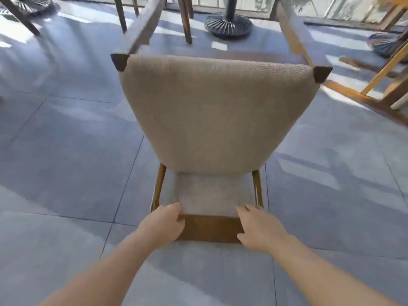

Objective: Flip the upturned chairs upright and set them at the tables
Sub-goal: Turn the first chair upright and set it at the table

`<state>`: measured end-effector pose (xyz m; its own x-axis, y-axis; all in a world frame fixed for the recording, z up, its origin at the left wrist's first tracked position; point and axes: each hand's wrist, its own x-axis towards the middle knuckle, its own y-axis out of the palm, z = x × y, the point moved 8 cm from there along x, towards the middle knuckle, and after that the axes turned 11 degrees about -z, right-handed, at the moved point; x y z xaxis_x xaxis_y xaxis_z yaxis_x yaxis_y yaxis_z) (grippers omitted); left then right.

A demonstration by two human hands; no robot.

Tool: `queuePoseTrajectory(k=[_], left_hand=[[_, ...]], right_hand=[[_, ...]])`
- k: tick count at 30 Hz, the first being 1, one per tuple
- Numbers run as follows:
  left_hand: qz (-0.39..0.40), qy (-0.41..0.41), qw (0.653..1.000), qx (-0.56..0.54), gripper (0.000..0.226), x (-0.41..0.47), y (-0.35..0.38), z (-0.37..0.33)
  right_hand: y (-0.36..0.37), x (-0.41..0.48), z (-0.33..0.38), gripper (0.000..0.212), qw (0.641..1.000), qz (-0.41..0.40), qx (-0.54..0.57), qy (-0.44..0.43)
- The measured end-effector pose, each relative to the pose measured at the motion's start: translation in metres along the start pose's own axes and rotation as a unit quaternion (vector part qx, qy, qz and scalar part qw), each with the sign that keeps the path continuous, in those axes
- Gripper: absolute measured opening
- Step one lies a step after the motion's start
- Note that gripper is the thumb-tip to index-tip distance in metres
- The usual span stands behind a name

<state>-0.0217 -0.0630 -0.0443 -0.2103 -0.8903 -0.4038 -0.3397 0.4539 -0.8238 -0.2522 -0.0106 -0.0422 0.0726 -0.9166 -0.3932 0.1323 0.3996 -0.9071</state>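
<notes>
A chair with a beige fabric seat [212,111] and a brown wooden frame is tipped over in front of me. Its seat faces me and two legs [141,29] point up and away. The padded backrest [209,195] lies low near the floor, ending in a wooden top rail [209,228]. My left hand [164,224] grips the left end of that rail. At the rail's right end, my right hand [258,228] wraps around it, fingers above and thumb below.
A black ribbed table pedestal base [228,24] stands just beyond the chair, with other chair legs [185,21] beside it. Another wooden chair frame [375,87] lies at the right near a second base [386,44]. The floor is grey tile [66,151].
</notes>
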Motion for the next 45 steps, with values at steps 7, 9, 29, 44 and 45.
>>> queuePoseTrajectory(k=[7,9,29,44,45], left_hand=[[0.019,0.092,0.982,0.162,0.094,0.046,0.112,0.044],[0.014,0.100,0.975,0.196,0.109,0.056,0.129,0.054],[0.004,0.172,0.931,0.323,0.077,0.078,0.139,0.042],[0.035,0.168,0.959,0.224,0.041,-0.044,-0.192,-0.142],[0.018,0.172,0.961,0.218,0.037,-0.048,-0.219,-0.156]], right_hand=[[0.118,0.045,-0.023,0.108,0.994,-0.006,-0.095,-0.049],[0.132,0.052,-0.027,0.115,0.989,-0.010,-0.130,-0.075],[0.137,0.067,-0.024,0.088,0.979,0.017,-0.170,-0.108],[-0.223,-0.041,-0.006,0.081,0.990,0.018,-0.051,-0.130],[-0.253,-0.043,-0.008,0.079,0.992,0.016,-0.047,-0.120]])
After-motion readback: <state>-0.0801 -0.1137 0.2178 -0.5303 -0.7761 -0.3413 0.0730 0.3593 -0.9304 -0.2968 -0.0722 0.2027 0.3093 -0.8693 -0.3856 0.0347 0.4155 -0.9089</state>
